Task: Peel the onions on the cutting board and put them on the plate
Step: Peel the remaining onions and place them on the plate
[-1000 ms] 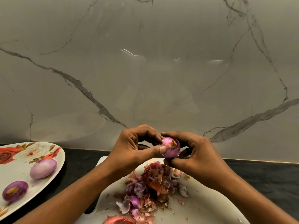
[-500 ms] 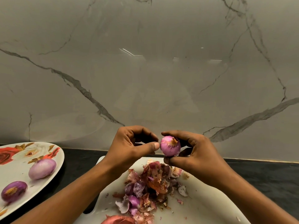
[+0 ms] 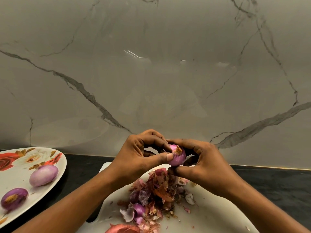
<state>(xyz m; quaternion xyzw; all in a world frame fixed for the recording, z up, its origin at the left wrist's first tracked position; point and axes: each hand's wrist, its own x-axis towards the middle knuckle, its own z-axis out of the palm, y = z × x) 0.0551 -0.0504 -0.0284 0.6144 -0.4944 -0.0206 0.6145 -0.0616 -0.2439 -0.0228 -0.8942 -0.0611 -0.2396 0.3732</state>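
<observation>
On the head view, the only one I have, the change is small. Half a second ago the left hand (image 3: 139,157) had its thumb just off the onion (image 3: 176,157); now thumb and forefinger are back on it, pinching at the skin beside the dry tuft on top. I read that as another strip about to come away, so this onion is not ready for the plate (image 3: 15,179).

The right hand (image 3: 205,167) cradles the onion above the far end of the cutting board (image 3: 210,216), fingers curled over it and thumb pressed underneath. A pile of skins (image 3: 154,194) lies on the board below the hands. Left of the board, the plate holds two peeled onions (image 3: 44,175).
</observation>
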